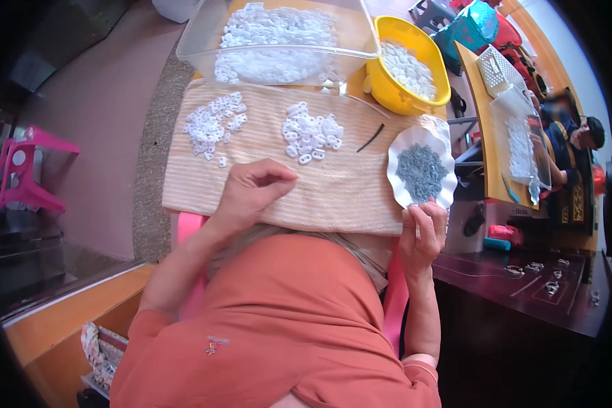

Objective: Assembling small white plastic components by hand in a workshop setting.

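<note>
My left hand [255, 190] is over the near part of a striped cloth [340, 197], its thumb and fingers pinched together. Whatever lies between those fingertips is too small to make out. My right hand [425, 234] is at the near rim of a white wavy-edged dish [396, 183], with its fingers drawn together in a pinch. Small grey metallic-looking pieces [423, 170] fill the dish. Two piles of small white plastic parts with holes lie on the cloth: a left pile [211, 126] and a middle pile [311, 132]. One loose white part [222, 162] sits nearer my left hand.
Behind the cloth stand a clear bin [279, 68] of white parts and a yellow basin [428, 98] of white pieces. A thin dark strip [370, 138] lies near the dish. At left is a pink stool [30, 166]; at right, another person [571, 136] sits by a table [479, 102].
</note>
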The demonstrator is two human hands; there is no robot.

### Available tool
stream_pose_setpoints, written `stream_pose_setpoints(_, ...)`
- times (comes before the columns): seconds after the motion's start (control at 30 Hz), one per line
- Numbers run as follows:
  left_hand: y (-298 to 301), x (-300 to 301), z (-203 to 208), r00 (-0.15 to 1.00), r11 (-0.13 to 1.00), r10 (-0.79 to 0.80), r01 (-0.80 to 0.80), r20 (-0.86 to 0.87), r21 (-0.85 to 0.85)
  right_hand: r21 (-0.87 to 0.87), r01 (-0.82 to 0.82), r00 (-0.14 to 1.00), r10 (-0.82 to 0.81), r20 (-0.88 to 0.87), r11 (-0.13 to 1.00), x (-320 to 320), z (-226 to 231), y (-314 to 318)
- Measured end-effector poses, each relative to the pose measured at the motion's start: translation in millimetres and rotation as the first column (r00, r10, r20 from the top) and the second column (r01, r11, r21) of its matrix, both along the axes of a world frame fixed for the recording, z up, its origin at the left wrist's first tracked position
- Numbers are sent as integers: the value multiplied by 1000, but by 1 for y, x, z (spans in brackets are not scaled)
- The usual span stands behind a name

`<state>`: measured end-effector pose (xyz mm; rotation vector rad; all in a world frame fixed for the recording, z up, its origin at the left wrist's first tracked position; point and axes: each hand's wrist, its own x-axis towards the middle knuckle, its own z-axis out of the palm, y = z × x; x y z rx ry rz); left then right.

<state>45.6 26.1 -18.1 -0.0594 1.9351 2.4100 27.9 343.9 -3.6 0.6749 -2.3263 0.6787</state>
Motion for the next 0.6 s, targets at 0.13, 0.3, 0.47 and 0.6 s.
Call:
stream_pose_setpoints(0.13,5,0,1,990,993,-69,56,120,108,-250,-60,968,118,221,966,1,4,-32)
stream_pose_setpoints(0.3,15,-2,11,982,981,-97,67,159,183,-490,-146,831,375,411,859,-5,-10,-73)
stream_pose_setpoints(0.47,20,-4,7,963,940,-157,78,217,332,-682,-86,656,556,510,726,-8,-11,-106)
stream_pose_setpoints(0.6,21,-5,7,945,914,-190,71,265,399,-756,-33,598,619,509,653,-11,-22,-109)
